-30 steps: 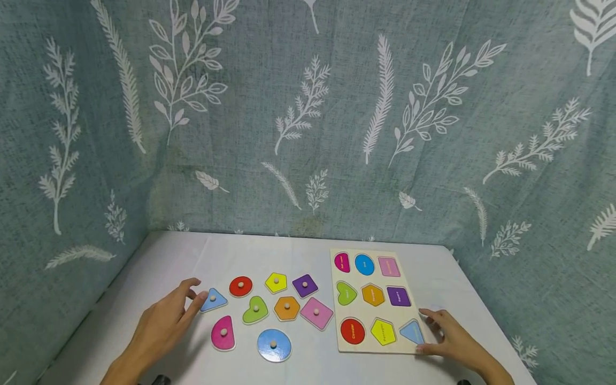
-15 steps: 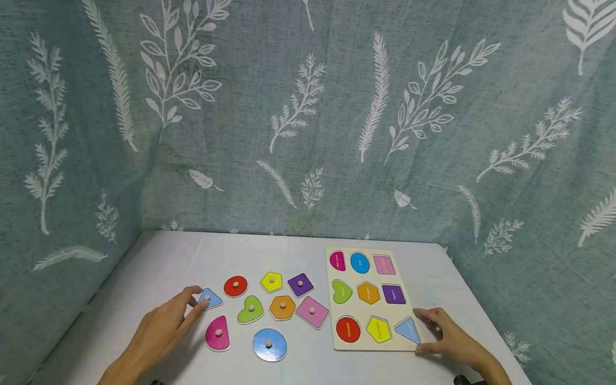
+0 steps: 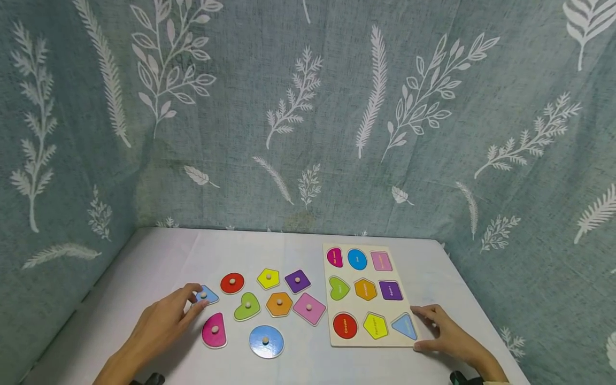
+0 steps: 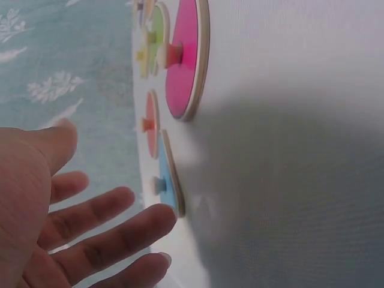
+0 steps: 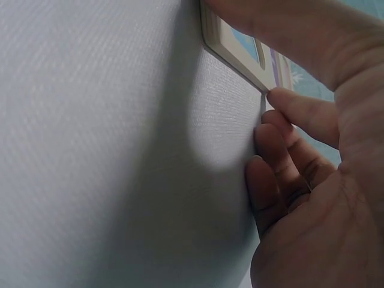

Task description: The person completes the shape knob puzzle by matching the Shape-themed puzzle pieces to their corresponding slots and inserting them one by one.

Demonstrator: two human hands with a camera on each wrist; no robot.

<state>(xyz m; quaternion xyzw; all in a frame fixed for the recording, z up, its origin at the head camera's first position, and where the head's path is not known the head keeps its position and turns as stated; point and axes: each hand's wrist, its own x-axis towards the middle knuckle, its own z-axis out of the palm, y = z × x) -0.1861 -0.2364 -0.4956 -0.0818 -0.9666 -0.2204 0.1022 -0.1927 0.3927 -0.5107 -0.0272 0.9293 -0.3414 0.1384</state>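
Observation:
The blue triangle puzzle piece [image 3: 209, 295] lies at the left end of the loose knobbed pieces. My left hand [image 3: 161, 323] reaches over its left corner. In the left wrist view, the thumb stands apart from the extended fingers [image 4: 129, 237], and the wooden knob [image 4: 158, 185] is not pinched. One fingertip is at the piece's edge; contact is hard to tell. My right hand [image 3: 447, 334] rests at the near right corner of the cream puzzle board [image 3: 375, 344], thumb and index finger against its edge, the other fingers loosely bent.
Between hand and board lie a red circle [image 3: 232, 289], green heart [image 3: 247, 315], magenta half circle [image 3: 214, 339], blue oval [image 3: 266, 350], yellow pentagon [image 3: 267, 285], orange hexagon [image 3: 279, 313], purple square [image 3: 298, 289] and pink rectangle [image 3: 309, 317]. Leaf-printed cloth [image 3: 221, 133] hangs behind the white table.
My left hand has moved in over the blue triangle's left corner, its thumb now at the near edge. The head view has shifted slightly. My right hand stays at the board.

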